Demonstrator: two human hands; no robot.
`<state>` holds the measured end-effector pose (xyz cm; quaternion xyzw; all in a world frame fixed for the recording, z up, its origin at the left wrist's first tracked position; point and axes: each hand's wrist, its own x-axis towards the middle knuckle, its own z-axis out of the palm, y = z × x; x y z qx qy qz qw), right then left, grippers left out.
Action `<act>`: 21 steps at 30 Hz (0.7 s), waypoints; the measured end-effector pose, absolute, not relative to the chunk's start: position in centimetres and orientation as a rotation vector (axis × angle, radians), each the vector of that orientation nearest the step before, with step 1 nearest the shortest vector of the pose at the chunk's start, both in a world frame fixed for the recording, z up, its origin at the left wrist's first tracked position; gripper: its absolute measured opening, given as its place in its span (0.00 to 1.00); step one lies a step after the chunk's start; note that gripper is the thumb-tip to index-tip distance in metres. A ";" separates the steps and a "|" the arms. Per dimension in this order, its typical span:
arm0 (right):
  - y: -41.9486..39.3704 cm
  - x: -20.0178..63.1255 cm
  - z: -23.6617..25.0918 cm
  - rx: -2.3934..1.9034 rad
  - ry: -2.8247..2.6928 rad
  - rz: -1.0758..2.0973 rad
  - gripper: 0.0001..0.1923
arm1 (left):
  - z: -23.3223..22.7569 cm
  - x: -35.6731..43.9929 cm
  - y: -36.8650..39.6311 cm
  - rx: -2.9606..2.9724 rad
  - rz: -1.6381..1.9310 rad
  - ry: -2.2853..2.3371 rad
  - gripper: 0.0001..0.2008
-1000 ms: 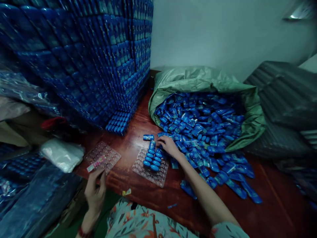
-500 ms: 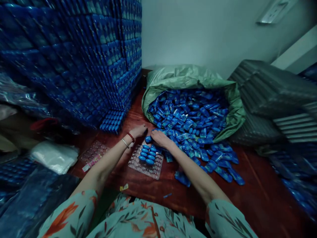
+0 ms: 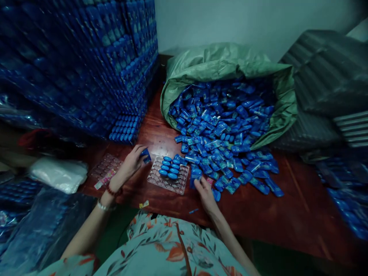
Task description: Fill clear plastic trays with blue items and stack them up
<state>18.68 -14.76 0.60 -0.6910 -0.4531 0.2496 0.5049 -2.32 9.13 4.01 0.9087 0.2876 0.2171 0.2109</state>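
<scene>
Reddish table (image 3: pixel 267 218) under tray (image 3: pixel 180 186), packets (image 3: pixel 214 155), sack (image 3: pixel 215 63)

A clear blister tray (image 3: pixel 181 183) carries blue oval pieces (image 3: pixel 171 170) on the worktop (image 3: pixel 244 214). Around it, the left hand (image 3: pixel 132 164) grips a small blue packet (image 3: pixel 146 156) near ten o'clock; the right hand (image 3: pixel 206 193) touches a second packet (image 3: pixel 196 174) near four. A green sack (image 3: pixel 224 58) brimming with packets lies between one and two.

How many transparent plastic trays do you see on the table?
2: the middle tray, with blue oval pieces on it, and the left tray, with a pink strip at its front. Others may be hidden under the blue stacks.
</scene>
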 end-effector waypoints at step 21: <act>-11.9 12.4 3.6 -2.421 -2.028 0.235 0.12 | 2.1 -2.6 -1.0 2.668 0.437 0.359 0.17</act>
